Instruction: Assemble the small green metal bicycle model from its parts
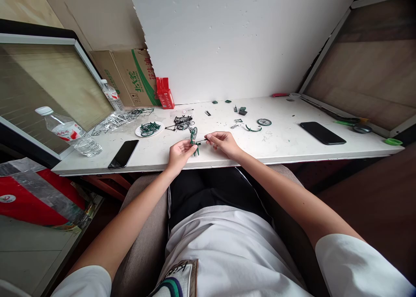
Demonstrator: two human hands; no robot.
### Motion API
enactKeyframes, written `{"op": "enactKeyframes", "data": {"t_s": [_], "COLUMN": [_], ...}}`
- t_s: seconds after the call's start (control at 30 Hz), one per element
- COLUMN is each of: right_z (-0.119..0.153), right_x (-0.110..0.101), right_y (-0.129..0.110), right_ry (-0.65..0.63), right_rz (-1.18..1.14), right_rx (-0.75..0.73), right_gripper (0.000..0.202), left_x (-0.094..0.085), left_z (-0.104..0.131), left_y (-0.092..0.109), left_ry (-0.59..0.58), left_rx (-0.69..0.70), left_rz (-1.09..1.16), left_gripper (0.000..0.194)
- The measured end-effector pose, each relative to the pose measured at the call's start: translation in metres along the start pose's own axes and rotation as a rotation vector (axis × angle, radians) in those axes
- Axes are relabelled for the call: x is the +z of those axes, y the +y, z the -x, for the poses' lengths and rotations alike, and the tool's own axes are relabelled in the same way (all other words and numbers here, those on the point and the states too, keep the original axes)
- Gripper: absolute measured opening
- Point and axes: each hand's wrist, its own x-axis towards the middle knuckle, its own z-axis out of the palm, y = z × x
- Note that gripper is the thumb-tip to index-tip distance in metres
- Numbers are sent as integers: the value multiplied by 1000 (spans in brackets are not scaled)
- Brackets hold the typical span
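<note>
Near the front edge of the white table (234, 152), my left hand (179, 155) is closed on a small green model part (193, 137). My right hand (222, 143) pinches a thin dark piece (202, 140) that reaches leftward to the green part. Behind my hands lies a black model assembly (183, 121). A white plate (158, 132) with green pieces is to its left. On the right are a spoked wheel (264, 122) and a curved green part (253, 129).
Phones lie at the left (124, 153) and right (322, 133). Two water bottles (72, 134) stand at the left, near a cardboard box (125, 78) and a small red box (165, 93). Small green blocks (242, 111) lie toward the back. A computer mouse (362, 128) is far right.
</note>
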Motion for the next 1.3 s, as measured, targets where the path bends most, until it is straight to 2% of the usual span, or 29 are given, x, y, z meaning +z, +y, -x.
{"op": "enactKeyframes", "data": {"t_s": [1.0,1.3], "right_z": [0,-2], "right_x": [1,0], "right_y": [1,7], "right_ry": [-4,-11], "right_rz": [38,57], "right_rx": [-26,-32], "right_gripper": [53,55], "left_x": [-1,0], "left_z": [0,0], "left_y": [0,-1], "left_ry": [-6,8], "left_rx": [-9,-8], "left_rz": [-14,-9], "left_gripper": [49,48]}}
